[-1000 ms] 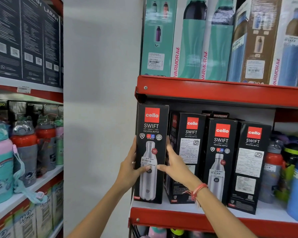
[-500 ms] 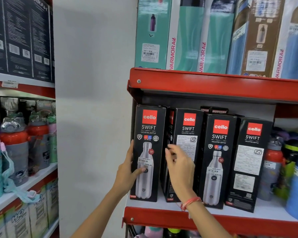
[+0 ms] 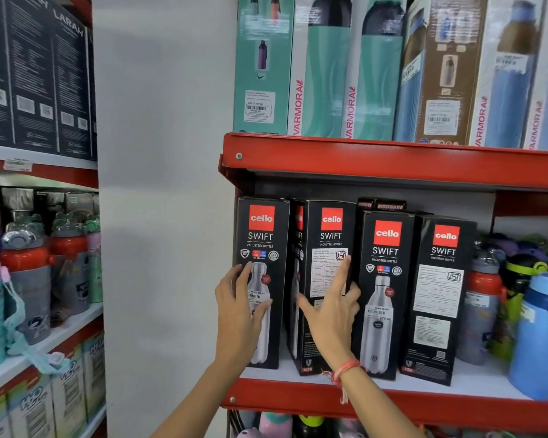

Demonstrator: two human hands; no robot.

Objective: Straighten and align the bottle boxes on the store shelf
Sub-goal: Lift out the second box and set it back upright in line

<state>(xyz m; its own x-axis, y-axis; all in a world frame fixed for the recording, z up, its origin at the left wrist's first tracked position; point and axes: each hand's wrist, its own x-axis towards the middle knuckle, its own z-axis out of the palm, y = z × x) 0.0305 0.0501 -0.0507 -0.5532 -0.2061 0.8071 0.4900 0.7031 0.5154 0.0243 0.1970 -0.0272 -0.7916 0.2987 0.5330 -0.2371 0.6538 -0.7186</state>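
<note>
Head view: four black boxes stand upright in a row on the middle red shelf (image 3: 393, 409), each with a red "cello" square and "SWIFT" in white. The first box (image 3: 268, 235) and third box (image 3: 388, 248) show a steel bottle picture on the front; the second box (image 3: 329, 235) and fourth box (image 3: 440, 279) show a white printed label. The second box is turned slightly, so its left side shows. The left hand (image 3: 239, 314) clasps the first box, fingers on its left edge and thumb across the front. The right hand (image 3: 332, 311) lies flat on the second box with fingers spread, gripping nothing. A pink wristband (image 3: 345, 368) circles the right wrist.
</note>
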